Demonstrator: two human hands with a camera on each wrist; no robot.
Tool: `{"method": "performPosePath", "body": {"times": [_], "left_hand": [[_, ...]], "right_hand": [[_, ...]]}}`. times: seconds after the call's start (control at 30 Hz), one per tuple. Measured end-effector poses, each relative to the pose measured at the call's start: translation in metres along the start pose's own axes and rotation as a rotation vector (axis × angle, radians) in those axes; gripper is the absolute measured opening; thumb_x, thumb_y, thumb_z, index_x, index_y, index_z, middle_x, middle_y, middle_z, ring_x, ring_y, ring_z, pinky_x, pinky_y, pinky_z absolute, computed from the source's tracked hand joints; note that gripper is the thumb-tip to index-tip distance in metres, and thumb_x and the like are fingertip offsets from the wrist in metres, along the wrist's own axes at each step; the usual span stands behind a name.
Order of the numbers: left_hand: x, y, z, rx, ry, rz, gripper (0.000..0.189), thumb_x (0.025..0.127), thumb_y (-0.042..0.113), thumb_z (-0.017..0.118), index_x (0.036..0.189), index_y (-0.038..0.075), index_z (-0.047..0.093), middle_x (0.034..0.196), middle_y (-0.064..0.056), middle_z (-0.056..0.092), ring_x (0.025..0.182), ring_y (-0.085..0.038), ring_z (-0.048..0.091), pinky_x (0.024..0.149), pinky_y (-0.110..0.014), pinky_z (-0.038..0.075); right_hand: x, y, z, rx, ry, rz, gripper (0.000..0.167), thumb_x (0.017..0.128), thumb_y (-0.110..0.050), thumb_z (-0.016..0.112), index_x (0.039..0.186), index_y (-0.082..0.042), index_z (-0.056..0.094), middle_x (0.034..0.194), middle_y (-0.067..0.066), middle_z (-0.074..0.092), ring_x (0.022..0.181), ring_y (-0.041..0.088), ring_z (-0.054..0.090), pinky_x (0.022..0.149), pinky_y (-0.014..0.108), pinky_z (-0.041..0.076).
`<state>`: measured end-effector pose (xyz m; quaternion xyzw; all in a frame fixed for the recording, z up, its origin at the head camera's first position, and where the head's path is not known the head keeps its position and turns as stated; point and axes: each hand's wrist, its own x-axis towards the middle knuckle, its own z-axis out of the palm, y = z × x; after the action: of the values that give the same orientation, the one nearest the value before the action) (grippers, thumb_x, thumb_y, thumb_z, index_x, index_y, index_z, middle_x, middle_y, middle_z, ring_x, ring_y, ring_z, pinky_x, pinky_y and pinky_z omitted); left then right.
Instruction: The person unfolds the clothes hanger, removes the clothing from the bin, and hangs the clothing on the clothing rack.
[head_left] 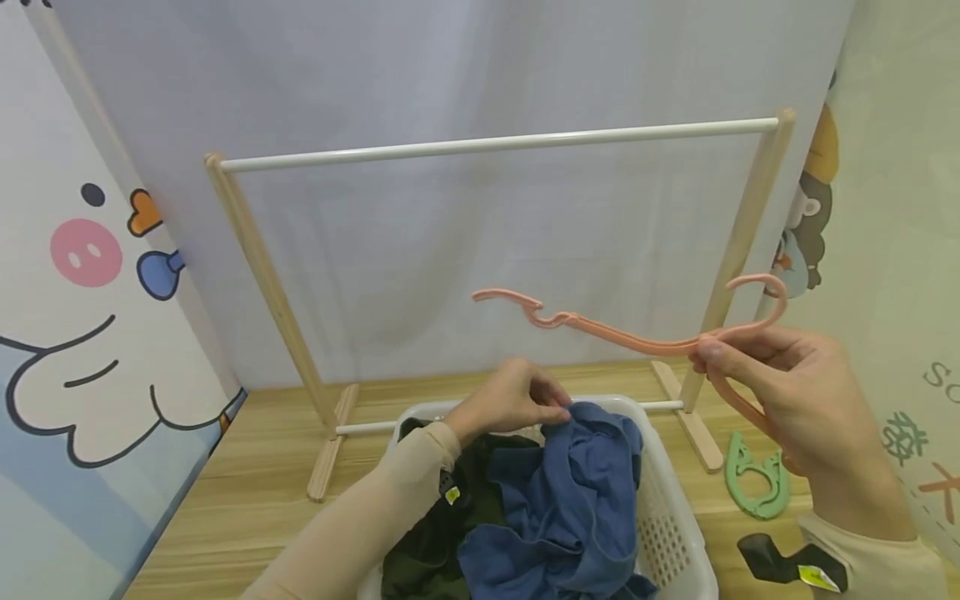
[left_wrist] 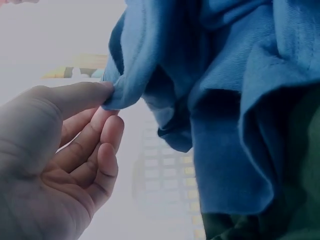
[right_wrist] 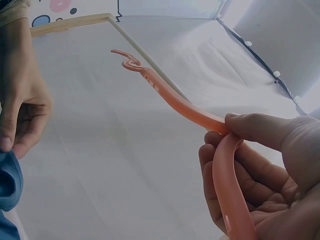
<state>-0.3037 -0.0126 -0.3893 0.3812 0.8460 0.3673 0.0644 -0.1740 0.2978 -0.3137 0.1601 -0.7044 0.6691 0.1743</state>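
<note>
My left hand (head_left: 517,396) pinches the upper edge of a crumpled blue garment (head_left: 577,500) between thumb and fingertips. In the left wrist view the pinched fold of blue cloth (left_wrist: 132,75) hangs down from the thumb. Most of this garment lies in a white plastic basket (head_left: 678,542), on a dark green garment (head_left: 427,558). Raised to the right of the basket, my right hand (head_left: 810,400) grips a coral-pink plastic hanger (head_left: 630,337) near its middle. One hanger arm stretches leftward, the other passes down by the palm (right_wrist: 232,185), and the hook curls above the hand.
Behind the basket stands a rack with a white top bar (head_left: 495,145) and wooden side posts (head_left: 270,283). A folded green hanger (head_left: 757,483) lies on the wooden table (head_left: 232,500), right of the basket. Curtains and printed panels (head_left: 97,250) surround the table.
</note>
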Motion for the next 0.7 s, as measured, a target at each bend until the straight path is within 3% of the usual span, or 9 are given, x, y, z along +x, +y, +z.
{"method": "performPosePath", "body": {"times": [0.3,0.47,0.7], "left_hand": [[-0.016,0.01,-0.032,-0.131,0.051,-0.016,0.008,0.101,0.016,0.085,0.105,0.009,0.088,0.088,0.001,0.08,0.082,-0.017,0.076,0.078,-0.028,0.061],[-0.028,0.021,-0.06,-0.221,0.137,-0.013,0.011,0.101,0.018,0.084,0.107,0.009,0.087,0.092,-0.003,0.082,0.089,-0.031,0.078,0.08,-0.034,0.062],[-0.05,0.037,-0.094,-0.314,0.305,0.022,0.01,0.102,0.015,0.082,0.105,0.007,0.087,0.089,-0.008,0.081,0.084,-0.027,0.075,0.083,-0.04,0.062]], "right_hand": [[0.002,0.001,0.001,0.057,0.015,0.012,0.018,0.105,0.004,0.074,0.119,0.015,0.076,0.104,0.009,0.085,0.105,0.02,0.077,0.102,0.022,0.053],[0.003,0.002,0.002,0.061,0.036,0.037,0.02,0.104,0.002,0.076,0.12,0.014,0.076,0.105,0.008,0.085,0.104,0.018,0.078,0.103,0.022,0.051],[0.003,0.003,0.004,0.071,0.079,0.035,0.022,0.104,-0.001,0.078,0.122,0.011,0.078,0.104,0.005,0.086,0.1,0.015,0.08,0.098,0.019,0.052]]}}
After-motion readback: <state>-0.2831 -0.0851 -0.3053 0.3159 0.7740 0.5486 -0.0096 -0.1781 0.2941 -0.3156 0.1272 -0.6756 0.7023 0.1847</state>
